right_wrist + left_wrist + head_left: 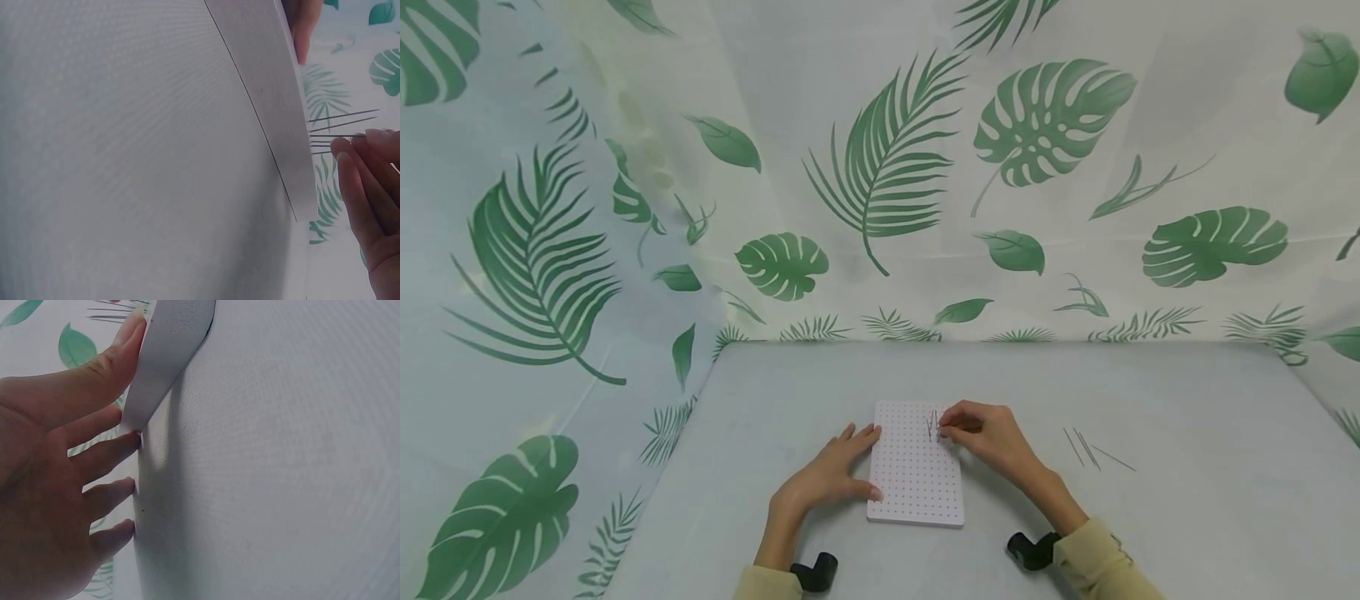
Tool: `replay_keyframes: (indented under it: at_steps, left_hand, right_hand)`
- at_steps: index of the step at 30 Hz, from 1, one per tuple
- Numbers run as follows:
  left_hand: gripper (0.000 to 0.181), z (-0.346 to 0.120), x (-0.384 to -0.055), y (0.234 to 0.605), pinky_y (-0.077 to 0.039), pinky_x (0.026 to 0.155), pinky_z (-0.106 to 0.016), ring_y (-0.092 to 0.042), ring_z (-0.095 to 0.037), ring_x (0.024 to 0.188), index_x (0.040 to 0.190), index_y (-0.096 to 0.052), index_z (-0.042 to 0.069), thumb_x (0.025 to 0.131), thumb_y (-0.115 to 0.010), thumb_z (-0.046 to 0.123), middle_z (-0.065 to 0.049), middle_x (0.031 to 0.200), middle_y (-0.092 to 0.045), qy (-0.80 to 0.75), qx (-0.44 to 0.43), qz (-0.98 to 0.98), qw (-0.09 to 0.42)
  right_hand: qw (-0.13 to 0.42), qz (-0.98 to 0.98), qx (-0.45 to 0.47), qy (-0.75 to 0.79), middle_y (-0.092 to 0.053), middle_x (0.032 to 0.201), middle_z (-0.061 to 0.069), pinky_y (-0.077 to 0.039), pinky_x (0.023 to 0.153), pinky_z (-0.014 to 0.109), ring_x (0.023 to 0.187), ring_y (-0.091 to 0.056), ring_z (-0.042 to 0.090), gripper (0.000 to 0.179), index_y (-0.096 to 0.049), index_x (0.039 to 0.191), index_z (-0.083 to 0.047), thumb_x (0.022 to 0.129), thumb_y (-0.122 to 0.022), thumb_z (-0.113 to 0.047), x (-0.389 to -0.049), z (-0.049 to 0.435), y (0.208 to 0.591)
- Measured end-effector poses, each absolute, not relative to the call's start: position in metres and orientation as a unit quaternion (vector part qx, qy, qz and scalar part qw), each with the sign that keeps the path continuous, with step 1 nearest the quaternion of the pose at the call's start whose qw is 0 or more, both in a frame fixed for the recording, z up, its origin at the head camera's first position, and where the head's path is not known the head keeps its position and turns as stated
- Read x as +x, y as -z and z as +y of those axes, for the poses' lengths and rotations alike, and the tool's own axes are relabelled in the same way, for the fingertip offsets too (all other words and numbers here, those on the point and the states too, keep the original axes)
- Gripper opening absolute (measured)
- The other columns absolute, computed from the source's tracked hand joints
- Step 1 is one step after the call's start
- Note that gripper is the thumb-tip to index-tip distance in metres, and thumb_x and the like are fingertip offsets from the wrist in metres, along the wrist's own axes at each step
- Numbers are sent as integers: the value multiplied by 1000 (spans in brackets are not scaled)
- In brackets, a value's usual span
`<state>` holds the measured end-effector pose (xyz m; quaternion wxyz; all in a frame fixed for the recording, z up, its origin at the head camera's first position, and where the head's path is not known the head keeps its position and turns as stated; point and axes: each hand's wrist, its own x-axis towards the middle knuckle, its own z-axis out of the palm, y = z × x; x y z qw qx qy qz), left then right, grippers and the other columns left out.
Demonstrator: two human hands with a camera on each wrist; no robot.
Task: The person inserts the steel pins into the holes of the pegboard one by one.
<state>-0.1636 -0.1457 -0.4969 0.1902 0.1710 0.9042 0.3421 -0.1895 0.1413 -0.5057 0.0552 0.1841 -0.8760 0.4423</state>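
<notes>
A: Pegboard (916, 479)?
B: White, rectangular, perforated. Left hand (827, 468) touches its left edge, fingers extended, unclenched.
A: Right hand (992, 433)?
B: Grip pinches slim dark rod (325, 135), pegboard's upper right; loose straight rods (1087, 449) farther right.

A makeshift booth, judging by the leaf-printed sheeting (917, 287) around a plain pale table (1195, 508).

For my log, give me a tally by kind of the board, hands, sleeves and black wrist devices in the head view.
White board: 1
Hands: 2 (left hand, right hand)
Sleeves: 2
Black wrist devices: 2
Total: 7, leaving out the thin pins, too fine to count surely.
</notes>
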Motion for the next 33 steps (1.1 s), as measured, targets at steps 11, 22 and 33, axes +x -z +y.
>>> replay_keyframes:
  at_steps: [11,22,33]
  left_hand:
    - [93,-144,-161,496,-13,126,-66,-15,-45,157,157,-40,4,79,-86,26,-16,167,-33,-347,177,902,189]
    - [94,-145,-164,499,-16,125,-66,-16,-44,157,158,-40,7,80,-86,29,-13,167,-33,-335,169,908,187]
    - [94,-143,-162,497,-15,126,-66,-16,-44,157,158,-39,5,80,-86,27,-15,167,-33,-339,172,905,190]
  right_hand:
    - [44,-879,177,-440,-78,91,-3,-61,74,22,81,-74,10,13,-77,95,-13,85,-81,-5,-186,149,506]
    - [54,-897,167,-406,-78,90,-3,-61,74,23,81,-75,12,12,-77,96,-11,86,-81,-5,-183,168,500]
    - [74,-907,159,-382,-77,88,-3,-59,68,22,78,-73,11,11,-77,93,-13,85,-81,-5,-178,196,500]
